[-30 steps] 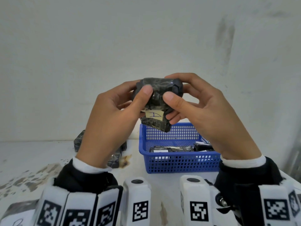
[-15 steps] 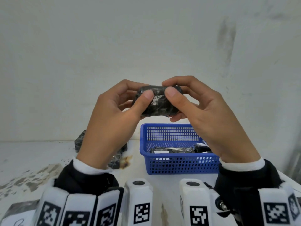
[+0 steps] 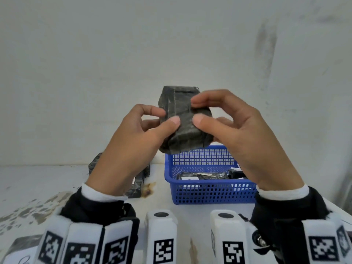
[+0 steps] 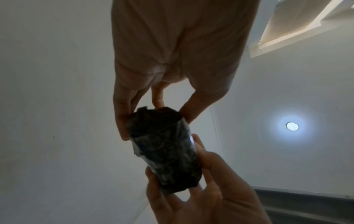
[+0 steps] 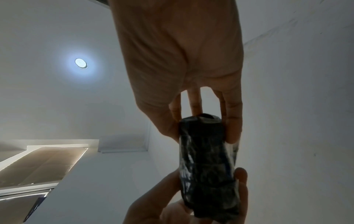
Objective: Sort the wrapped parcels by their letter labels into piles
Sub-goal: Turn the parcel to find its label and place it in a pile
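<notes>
Both hands, left hand (image 3: 131, 141) and right hand (image 3: 245, 134), pinched one parcel (image 3: 181, 119) upright above the worktop (image 3: 38, 180), label unseen.

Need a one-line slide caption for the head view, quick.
Both hands, left hand and right hand, hold a dark wrapped parcel above the blue basket, no letter label showing.

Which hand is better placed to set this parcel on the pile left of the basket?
Left, probably: the left hand already grips the parcel, and the pile lies just beneath it.
</notes>
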The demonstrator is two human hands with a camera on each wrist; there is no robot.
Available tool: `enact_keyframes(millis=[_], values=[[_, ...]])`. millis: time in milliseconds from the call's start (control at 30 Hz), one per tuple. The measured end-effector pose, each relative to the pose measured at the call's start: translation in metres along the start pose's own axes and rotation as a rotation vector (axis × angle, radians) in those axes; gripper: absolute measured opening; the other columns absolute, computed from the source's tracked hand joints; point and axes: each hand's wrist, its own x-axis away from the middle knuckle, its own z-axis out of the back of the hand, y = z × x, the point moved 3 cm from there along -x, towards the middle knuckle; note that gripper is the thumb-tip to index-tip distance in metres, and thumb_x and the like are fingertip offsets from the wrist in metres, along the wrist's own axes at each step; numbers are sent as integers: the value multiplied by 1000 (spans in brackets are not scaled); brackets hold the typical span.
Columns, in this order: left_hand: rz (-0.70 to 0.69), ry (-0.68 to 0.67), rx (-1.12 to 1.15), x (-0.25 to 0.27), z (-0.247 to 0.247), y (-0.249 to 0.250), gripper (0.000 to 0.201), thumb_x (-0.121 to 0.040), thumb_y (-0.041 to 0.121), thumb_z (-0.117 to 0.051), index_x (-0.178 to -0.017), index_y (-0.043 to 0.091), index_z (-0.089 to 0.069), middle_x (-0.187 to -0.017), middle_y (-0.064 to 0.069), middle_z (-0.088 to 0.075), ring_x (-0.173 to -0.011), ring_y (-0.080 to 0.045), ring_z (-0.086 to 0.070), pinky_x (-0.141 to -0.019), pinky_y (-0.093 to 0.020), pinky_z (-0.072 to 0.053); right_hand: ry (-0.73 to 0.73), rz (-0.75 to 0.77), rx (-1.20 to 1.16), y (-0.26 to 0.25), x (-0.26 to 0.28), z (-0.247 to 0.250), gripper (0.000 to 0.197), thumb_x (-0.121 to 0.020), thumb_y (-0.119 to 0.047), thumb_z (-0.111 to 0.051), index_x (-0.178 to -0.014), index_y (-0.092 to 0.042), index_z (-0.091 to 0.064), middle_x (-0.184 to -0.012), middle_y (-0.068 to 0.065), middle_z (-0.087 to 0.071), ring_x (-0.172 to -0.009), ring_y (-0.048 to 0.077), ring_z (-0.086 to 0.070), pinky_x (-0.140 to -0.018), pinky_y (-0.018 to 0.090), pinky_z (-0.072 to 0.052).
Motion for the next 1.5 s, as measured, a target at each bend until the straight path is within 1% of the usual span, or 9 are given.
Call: enact_keyframes(millis=[200,300,400,533,800,1067,1233,1367,1500], values=[[-12,11,22,1,-4,1,54,-80,26,-72,-126,26,-44,-105,3,-73,-88,-15,-73,-80,-34,-56,33,-50,17,4,1,3,70,-79,-24,-83,-128,-54,-43,-136,-13,-46,-87,10,-71,-85,30,-58],[-24,21,-8,1,-4,1,70,-76,39,-77,-137,28,-42,-111,6,-71,-93,-11,-72,-86,-35,-55,40,-112,-9,8,-1,2,72,-82,-26,-80,-136,-52,-41,-128,-7,-60,-98,16,-73,-88,39,-60],[-55,26,-32,1,-4,1,57,-82,30,-72,-135,26,-51,-111,4,-71,-91,-12,-72,-87,-40,-56,30,-137,-18,12,-4,0,77,-79,-32,-78,-141,-52,-38,-116,-2,-71,-99,18,-73,-88,42,-59],[-73,16,-80,1,-4,2,49,-75,40,-69,-123,29,-61,-98,6,-75,-85,-8,-72,-80,-33,-57,14,-143,-63,10,-3,-3,70,-90,-17,-72,-146,-42,-38,-105,-1,-77,-96,17,-75,-88,43,-59],[-73,31,-105,-1,-2,0,32,-82,39,-67,-113,29,-65,-85,7,-77,-73,-7,-72,-68,-22,-52,9,-150,-41,4,-2,-4,48,-92,-24,-68,-136,-35,-54,-99,-4,-78,-90,11,-75,-82,30,-61],[-77,81,-111,-1,-1,1,33,-75,52,-68,-98,29,-69,-81,4,-76,-74,-11,-72,-78,-35,-56,28,-160,-10,5,-3,-5,45,-91,-35,-66,-134,-35,-54,-88,-5,-79,-82,10,-76,-73,27,-60],[-86,87,-137,-1,1,0,27,-76,47,-71,-100,33,-70,-86,8,-76,-77,-6,-71,-73,-25,-51,53,-156,116,11,-4,-5,28,-90,-41,-68,-115,-30,-69,-87,-5,-79,-85,19,-76,-90,45,-58],[-86,109,-232,-2,0,-1,32,-76,51,-70,-107,52,-65,-99,12,-65,-61,8,-59,-69,-26,-45,54,-168,69,8,-2,2,26,-89,-36,-71,-115,-34,-69,-80,-6,-75,-61,7,-68,-60,23,-53],[-92,9,-135,1,-4,3,45,-71,53,-67,-115,41,-66,-103,7,-69,-64,-7,-66,-65,-27,-47,19,-199,-45,4,-1,2,40,-84,-49,-65,-115,-25,-70,-93,4,-76,-61,22,-67,-54,31,-50]])
